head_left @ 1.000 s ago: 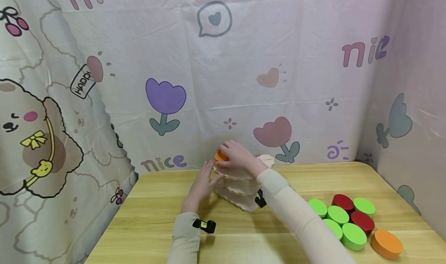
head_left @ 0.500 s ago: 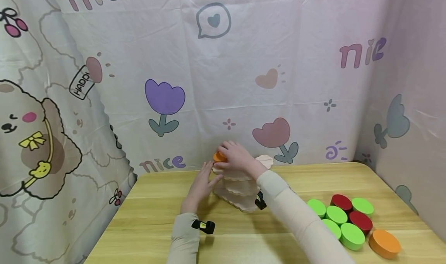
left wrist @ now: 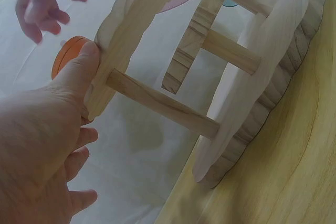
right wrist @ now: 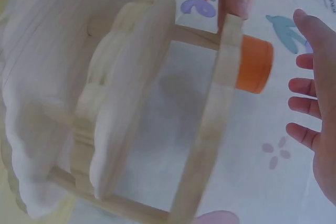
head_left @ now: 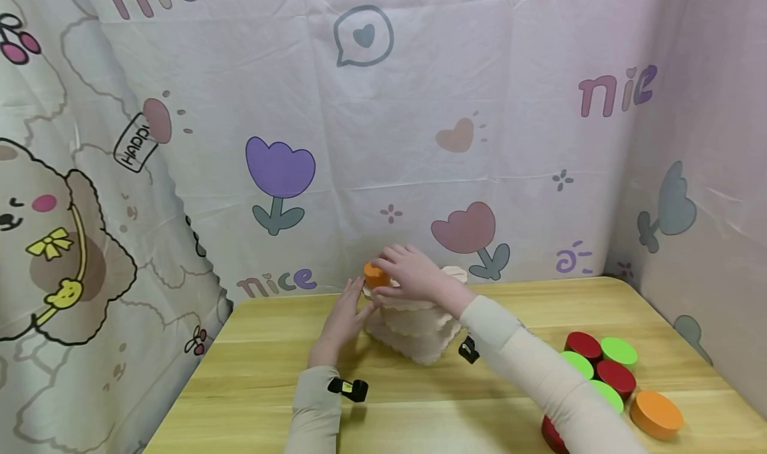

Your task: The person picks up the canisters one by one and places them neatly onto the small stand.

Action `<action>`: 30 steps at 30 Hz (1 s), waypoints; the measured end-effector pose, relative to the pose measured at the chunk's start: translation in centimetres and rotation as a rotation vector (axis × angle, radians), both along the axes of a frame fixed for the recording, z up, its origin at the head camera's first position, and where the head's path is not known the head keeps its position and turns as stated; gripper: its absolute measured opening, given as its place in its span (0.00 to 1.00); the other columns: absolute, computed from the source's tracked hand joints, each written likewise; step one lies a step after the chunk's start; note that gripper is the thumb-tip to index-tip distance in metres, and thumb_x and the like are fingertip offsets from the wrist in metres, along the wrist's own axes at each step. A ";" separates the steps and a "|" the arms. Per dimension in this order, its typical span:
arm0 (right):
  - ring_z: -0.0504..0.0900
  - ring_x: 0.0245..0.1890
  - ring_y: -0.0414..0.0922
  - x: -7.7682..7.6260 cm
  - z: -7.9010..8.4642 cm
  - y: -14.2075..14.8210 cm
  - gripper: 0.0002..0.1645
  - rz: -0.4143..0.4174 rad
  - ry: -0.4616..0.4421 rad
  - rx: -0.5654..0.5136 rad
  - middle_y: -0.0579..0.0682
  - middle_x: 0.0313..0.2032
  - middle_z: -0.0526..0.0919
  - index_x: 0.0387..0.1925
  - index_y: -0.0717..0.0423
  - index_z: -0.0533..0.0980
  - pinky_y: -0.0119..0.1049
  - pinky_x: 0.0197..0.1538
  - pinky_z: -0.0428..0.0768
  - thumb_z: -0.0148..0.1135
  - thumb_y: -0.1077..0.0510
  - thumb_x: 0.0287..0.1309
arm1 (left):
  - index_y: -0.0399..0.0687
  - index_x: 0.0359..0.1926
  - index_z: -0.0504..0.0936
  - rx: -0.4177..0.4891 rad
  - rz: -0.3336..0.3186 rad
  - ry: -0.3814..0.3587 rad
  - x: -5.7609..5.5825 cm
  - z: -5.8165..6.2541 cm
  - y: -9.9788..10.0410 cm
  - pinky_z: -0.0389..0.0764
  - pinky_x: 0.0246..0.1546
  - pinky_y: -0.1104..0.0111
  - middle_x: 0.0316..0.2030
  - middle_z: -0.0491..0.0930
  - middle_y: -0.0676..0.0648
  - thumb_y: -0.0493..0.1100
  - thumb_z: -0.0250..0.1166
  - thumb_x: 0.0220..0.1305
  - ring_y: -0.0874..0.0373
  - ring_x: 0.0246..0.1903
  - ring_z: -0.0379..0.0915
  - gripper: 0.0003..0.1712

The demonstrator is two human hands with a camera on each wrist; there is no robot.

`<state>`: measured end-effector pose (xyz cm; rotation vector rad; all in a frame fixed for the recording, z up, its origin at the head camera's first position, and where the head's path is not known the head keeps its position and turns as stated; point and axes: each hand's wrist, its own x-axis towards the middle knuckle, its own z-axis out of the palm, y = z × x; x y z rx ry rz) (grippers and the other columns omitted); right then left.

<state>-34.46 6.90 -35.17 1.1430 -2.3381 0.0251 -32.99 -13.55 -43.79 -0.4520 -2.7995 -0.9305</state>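
Observation:
A pale wooden tiered stand (left wrist: 142,98) with scalloped shelves joined by round dowels stands on the table. On its top shelf, at the left end, sits an orange round block (right wrist: 256,64). My left hand (head_left: 340,324) touches the left edge of the top shelf with fairly straight fingers. Its thumb (left wrist: 86,56) lies over the shelf's edge, overlapping the orange block in the left wrist view. My right hand (head_left: 419,277) is just right of the block, fingers spread and nothing in them. A gap separates its fingers (right wrist: 305,106) from the block in the right wrist view.
At the right of the table lie round blocks: green (head_left: 619,353), dark red (head_left: 616,379) and one orange block (head_left: 656,415). My right sleeve covers some of them. A patterned curtain (head_left: 383,141) hangs right behind the table (head_left: 257,387).
The right hand has let go of the orange block, which stays on the top shelf, and has drawn back to the right. The left hand has kept its place at the shelf edge.

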 end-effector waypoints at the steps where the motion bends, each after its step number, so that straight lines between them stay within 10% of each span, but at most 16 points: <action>1: 0.74 0.50 0.45 0.2 0.1 0.2 0.33 0.009 0.014 0.003 0.45 0.49 0.78 0.57 0.47 0.75 0.39 0.48 0.72 0.61 0.33 0.58 | 0.47 0.76 0.53 -0.002 0.000 0.001 0.0 0.0 0.0 0.52 0.73 0.43 0.76 0.52 0.42 0.72 0.50 0.64 0.44 0.77 0.40 0.50; 30: 0.78 0.44 0.45 6.9 0.6 9.2 0.25 0.163 0.311 -0.014 0.46 0.42 0.80 0.49 0.50 0.77 0.40 0.46 0.77 0.65 0.40 0.56 | 0.47 0.76 0.53 0.003 -0.002 0.017 0.2 -0.1 0.1 0.50 0.75 0.47 0.76 0.52 0.41 0.70 0.52 0.65 0.45 0.77 0.40 0.49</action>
